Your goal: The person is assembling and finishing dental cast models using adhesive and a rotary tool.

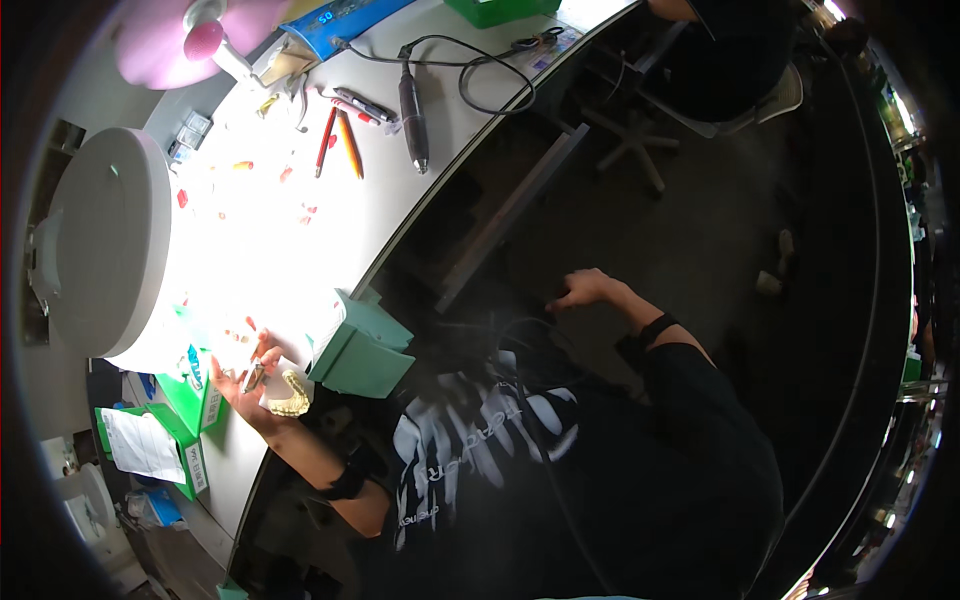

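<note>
My left hand (246, 387) is over the brightly lit table at the left, its fingers bent around a small metallic piece (253, 376) whose kind I cannot make out. Beside that wrist is a yellowish dental cast (291, 396) with a curved row of teeth; whether it rests on the hand or the table edge is unclear. A pale green box-like bin (362, 348) stands just right of the cast. Away from the table, over the dark floor, my right hand (590, 288) is held out with thumb and fingers apart. I see nothing in it.
A large round white lamp (110, 245) overhangs the table's left side. Red and orange pencils (349, 145) and a corded handpiece (413, 120) lie toward the far end. Green boxes (188, 455) stand at near left. Another person sits on a chair (720, 122) at far right.
</note>
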A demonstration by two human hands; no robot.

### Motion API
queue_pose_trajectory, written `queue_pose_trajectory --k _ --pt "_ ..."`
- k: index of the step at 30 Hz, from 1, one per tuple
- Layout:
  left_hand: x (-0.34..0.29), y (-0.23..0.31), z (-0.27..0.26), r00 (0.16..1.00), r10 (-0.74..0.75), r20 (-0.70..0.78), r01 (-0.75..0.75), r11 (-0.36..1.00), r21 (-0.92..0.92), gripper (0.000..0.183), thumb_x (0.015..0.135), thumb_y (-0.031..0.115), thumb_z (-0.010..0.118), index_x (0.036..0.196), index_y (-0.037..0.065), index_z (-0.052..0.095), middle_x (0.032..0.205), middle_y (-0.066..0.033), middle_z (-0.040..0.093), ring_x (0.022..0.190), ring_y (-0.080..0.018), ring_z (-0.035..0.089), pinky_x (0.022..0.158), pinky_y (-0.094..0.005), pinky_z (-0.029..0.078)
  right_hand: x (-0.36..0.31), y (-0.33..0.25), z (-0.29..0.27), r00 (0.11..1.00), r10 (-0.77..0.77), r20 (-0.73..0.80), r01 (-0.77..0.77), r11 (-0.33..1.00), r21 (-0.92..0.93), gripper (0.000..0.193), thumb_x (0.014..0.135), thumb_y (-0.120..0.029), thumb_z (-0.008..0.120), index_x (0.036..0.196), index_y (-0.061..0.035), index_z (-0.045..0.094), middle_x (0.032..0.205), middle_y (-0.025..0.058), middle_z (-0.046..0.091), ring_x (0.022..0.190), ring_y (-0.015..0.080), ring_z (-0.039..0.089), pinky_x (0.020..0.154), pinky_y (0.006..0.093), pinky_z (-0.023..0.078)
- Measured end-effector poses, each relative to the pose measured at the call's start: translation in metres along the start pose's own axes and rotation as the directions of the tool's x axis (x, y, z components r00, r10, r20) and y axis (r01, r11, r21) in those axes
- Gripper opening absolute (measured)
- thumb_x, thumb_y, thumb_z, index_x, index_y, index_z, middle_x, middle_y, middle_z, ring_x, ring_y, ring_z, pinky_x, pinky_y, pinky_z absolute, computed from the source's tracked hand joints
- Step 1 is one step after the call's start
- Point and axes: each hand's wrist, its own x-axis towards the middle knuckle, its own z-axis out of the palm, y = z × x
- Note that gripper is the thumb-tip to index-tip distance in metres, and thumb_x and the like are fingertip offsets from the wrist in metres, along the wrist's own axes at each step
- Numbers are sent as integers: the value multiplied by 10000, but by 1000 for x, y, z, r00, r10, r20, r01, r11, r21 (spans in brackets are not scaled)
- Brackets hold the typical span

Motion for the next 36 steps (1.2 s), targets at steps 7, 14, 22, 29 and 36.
queue_pose_trajectory --k 7,14,22,29,36 --pt "-1 12 -11 983 -163 84 169 982 -80 660 1007 505 457 1470 44 359 1231 -234 496 820 -233 456 629 -285 426 -15 -2 -18 1000 3 11 -4 995 100 851 782 -831 513 925 -30 763 951 173 728 986 358 681 840 460 522" --pt "-1 4 0 991 -61 116 64 998 -24 607 1028 487 411 1514 126 359 1359 -207 489 875 -251 466 630 -290 432 2 4 0 993 41 -114 -36 998 43 897 756 -830 543 1000 9 745 1013 210 723 1015 377 679 866 469 525" --pt "6 17 -20 999 1 37 -4 997 80 617 1023 480 421 1517 117 351 1394 -212 473 922 -270 476 643 -295 437 -6 -1 -4 988 71 -139 -72 997 -6 827 814 -782 509 1001 -13 748 1000 217 721 1006 407 674 838 475 530" --pt "0 5 2 998 65 -18 -63 995 82 613 1017 475 429 1530 149 345 1390 -188 461 893 -260 461 653 -300 440 54 70 1 695 622 -360 31 474 880 732 959 -620 534 910 89 709 855 228 709 816 331 695 741 426 529" --pt "-5 7 -4 988 -35 152 35 999 1 613 1011 472 445 1531 163 349 1398 -190 447 889 -257 469 657 -306 456 21 116 24 709 681 -184 169 90 982 570 985 -567 537 797 -37 627 624 15 502 503 136 442 451 319 366"
